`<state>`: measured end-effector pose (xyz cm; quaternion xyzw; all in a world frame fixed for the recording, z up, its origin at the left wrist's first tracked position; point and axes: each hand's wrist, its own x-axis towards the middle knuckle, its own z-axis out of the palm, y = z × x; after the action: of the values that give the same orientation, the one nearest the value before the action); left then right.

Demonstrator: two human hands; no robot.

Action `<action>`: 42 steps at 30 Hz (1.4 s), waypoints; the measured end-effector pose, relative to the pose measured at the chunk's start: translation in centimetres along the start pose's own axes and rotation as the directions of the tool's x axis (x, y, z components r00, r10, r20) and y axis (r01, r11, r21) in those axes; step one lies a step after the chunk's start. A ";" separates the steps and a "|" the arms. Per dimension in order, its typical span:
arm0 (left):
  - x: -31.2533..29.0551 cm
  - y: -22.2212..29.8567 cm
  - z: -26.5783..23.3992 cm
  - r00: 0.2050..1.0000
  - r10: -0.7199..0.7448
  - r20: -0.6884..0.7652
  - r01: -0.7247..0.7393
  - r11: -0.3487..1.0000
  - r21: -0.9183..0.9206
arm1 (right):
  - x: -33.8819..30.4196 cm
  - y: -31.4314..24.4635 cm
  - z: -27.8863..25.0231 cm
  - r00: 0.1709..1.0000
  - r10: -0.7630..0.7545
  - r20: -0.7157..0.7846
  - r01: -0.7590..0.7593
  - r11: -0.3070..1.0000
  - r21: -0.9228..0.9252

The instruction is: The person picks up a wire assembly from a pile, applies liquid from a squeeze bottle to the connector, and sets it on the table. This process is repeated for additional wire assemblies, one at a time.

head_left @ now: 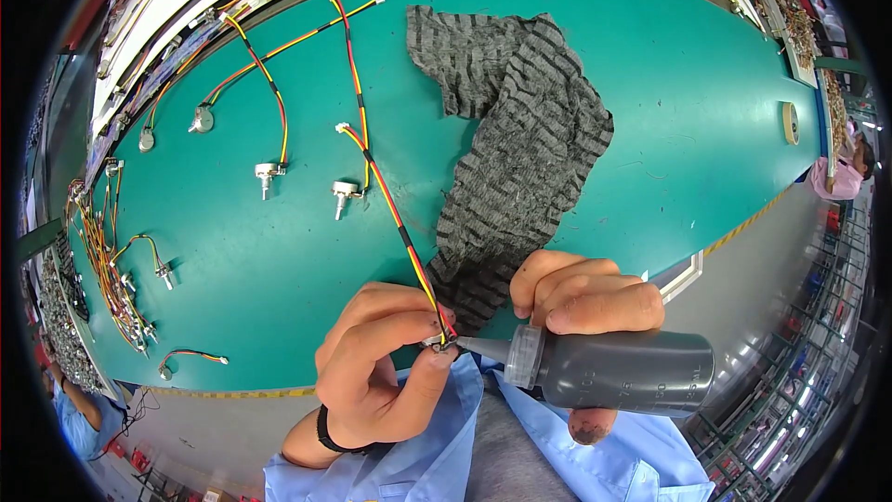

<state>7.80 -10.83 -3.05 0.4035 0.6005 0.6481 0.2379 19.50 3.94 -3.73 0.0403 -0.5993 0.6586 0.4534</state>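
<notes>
Dark grey, the squeeze bottle (632,372) is probably soft-walled and easily held round its body, where the right hand (590,305) has its grip partly open, wrapped around it. The nozzle points left to the potentiometer (433,342), just in front of the person, pinched at its rim in the nearly closed grip of the left hand (367,363). That part looks light and hard, its wired lead (405,236) bendable. Farther off, a striped cloth (520,149) lies on the green surface (688,177).
</notes>
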 end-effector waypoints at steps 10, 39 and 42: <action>-0.1 -0.1 0.2 1.000 -0.017 0.001 0.017 0.999 -0.028 | -0.1 0.3 0.2 0.998 -0.023 -0.056 0.022 1.000 -0.012; 0.2 2.8 0.0 0.984 -0.175 -0.021 0.159 0.933 -0.322 | -0.7 0.2 2.6 0.983 0.058 -0.176 0.012 0.927 0.374; 0.1 2.1 -0.7 0.995 -0.076 0.064 0.095 0.911 -0.401 | -0.9 0.2 2.5 0.989 0.024 -0.149 0.033 0.929 0.368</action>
<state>7.53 -11.53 -0.90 0.3342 0.4654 0.7372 0.3580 18.61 1.41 -3.70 0.0764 -0.4286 0.7597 0.4831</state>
